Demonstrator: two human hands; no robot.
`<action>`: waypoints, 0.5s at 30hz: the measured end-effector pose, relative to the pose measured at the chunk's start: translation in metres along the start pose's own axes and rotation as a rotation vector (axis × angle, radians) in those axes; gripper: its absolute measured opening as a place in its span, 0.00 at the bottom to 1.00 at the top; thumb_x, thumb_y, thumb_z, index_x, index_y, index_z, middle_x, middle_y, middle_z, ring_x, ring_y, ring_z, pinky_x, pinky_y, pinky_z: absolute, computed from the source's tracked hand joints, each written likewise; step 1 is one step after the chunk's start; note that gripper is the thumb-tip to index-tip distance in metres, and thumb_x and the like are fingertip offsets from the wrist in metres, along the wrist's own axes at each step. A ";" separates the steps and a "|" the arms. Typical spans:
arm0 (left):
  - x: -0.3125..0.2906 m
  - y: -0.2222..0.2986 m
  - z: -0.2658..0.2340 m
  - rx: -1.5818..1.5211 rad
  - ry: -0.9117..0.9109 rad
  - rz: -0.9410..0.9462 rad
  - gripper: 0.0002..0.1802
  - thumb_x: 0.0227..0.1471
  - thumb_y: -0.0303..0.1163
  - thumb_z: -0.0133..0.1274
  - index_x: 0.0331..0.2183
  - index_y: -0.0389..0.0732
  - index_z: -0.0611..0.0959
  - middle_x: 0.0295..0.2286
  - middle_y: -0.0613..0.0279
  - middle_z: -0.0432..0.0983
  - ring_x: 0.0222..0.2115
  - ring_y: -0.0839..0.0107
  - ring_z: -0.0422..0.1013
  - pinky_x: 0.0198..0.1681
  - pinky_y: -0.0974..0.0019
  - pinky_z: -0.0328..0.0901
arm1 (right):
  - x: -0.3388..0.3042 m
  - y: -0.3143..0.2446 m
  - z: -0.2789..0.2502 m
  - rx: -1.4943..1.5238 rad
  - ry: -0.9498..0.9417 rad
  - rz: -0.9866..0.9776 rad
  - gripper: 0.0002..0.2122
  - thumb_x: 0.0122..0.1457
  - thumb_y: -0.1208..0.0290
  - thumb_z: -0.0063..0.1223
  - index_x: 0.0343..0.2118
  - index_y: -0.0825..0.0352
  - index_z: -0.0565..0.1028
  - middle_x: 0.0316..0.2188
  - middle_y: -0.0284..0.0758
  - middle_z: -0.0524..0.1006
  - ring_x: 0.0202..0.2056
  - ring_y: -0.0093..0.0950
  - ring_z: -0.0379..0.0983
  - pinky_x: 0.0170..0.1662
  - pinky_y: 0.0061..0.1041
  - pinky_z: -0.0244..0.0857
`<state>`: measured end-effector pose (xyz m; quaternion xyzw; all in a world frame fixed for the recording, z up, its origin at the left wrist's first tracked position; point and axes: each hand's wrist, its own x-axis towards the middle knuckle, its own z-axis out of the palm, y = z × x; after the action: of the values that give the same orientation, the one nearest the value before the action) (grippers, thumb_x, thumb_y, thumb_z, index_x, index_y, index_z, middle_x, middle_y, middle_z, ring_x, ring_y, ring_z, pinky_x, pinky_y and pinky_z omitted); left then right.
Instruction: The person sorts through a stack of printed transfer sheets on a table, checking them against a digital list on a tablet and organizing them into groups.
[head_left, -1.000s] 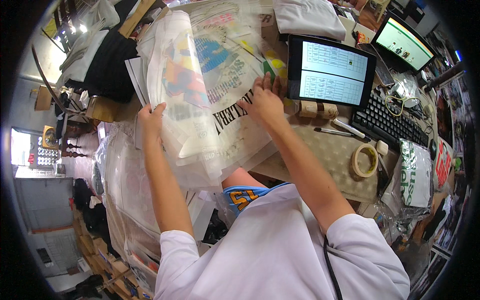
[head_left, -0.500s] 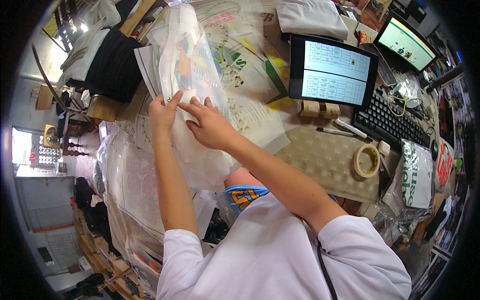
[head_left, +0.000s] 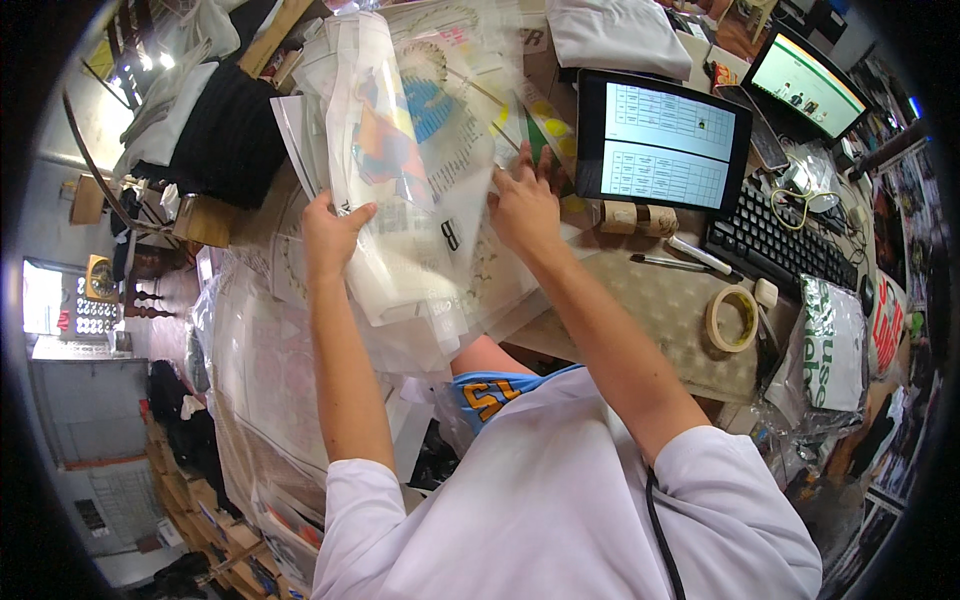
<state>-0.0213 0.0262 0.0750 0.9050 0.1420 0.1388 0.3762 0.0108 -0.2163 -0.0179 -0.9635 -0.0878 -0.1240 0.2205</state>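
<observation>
My left hand (head_left: pixel 328 236) is closed on the left edge of a stack of curled, see-through printed film sheets (head_left: pixel 362 250), its thumb lying on top. The top sheet bends over into a loose roll and carries blue and orange prints. My right hand (head_left: pixel 528 208) rests on the right part of the spread sheets, fingers apart and reaching over a sheet with a green and yellow print (head_left: pixel 540 135). Its fingertips lie against the film. Lower edges of the stack overhang near my lap.
Right of the sheets stand a tablet (head_left: pixel 662 145), a black keyboard (head_left: pixel 780 240) and a monitor (head_left: pixel 808 80). A tape roll (head_left: pixel 732 320), a marker (head_left: pixel 700 255) and a bagged white garment (head_left: pixel 832 345) lie nearer. Black folded cloth (head_left: pixel 225 135) sits at left.
My right hand has moved right, away from my left hand, onto the spread sheets. The upper film has curled back leftward, showing the blue print. My left hand keeps its place.
</observation>
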 end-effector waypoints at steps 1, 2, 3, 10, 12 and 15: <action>-0.001 0.001 -0.001 -0.010 0.004 0.029 0.21 0.37 0.29 0.67 0.36 0.30 0.82 0.30 0.49 0.81 0.29 0.63 0.78 0.35 0.64 0.69 | 0.000 -0.007 -0.003 0.045 0.057 -0.016 0.28 0.54 0.61 0.53 0.59 0.58 0.65 0.64 0.50 0.54 0.65 0.54 0.45 0.63 0.57 0.41; -0.001 0.002 -0.002 -0.052 -0.018 -0.013 0.21 0.37 0.28 0.67 0.37 0.30 0.82 0.31 0.50 0.81 0.29 0.65 0.77 0.36 0.65 0.69 | 0.001 -0.015 -0.008 0.073 0.096 -0.021 0.26 0.54 0.64 0.52 0.59 0.58 0.66 0.63 0.50 0.55 0.64 0.53 0.48 0.62 0.55 0.44; -0.001 0.002 -0.003 -0.112 -0.041 -0.035 0.22 0.38 0.27 0.66 0.38 0.29 0.81 0.32 0.51 0.81 0.30 0.67 0.77 0.36 0.66 0.69 | 0.002 -0.025 -0.013 0.076 0.153 -0.030 0.25 0.54 0.66 0.51 0.58 0.58 0.67 0.63 0.50 0.56 0.63 0.53 0.51 0.62 0.53 0.47; -0.002 0.000 -0.011 -0.035 -0.059 -0.031 0.22 0.40 0.26 0.65 0.40 0.29 0.81 0.33 0.53 0.81 0.30 0.69 0.76 0.36 0.67 0.69 | 0.003 -0.086 -0.015 0.622 -0.211 -0.124 0.30 0.52 0.74 0.53 0.61 0.63 0.60 0.59 0.50 0.62 0.55 0.47 0.65 0.56 0.36 0.62; -0.004 -0.002 -0.014 -0.025 -0.022 -0.059 0.22 0.40 0.26 0.65 0.40 0.29 0.81 0.33 0.53 0.80 0.30 0.69 0.76 0.36 0.67 0.69 | 0.000 -0.074 -0.010 0.636 -0.096 -0.011 0.32 0.52 0.73 0.56 0.62 0.65 0.59 0.57 0.50 0.64 0.55 0.47 0.65 0.56 0.37 0.61; -0.005 -0.007 -0.014 -0.052 -0.012 -0.097 0.21 0.39 0.27 0.65 0.39 0.30 0.82 0.32 0.52 0.81 0.30 0.66 0.77 0.37 0.65 0.69 | 0.004 -0.041 -0.007 0.465 0.126 0.076 0.34 0.51 0.69 0.60 0.62 0.64 0.59 0.56 0.50 0.66 0.56 0.46 0.64 0.57 0.36 0.60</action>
<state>-0.0319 0.0387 0.0788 0.8880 0.1795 0.1186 0.4065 0.0035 -0.1825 0.0062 -0.8798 -0.0640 -0.1519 0.4458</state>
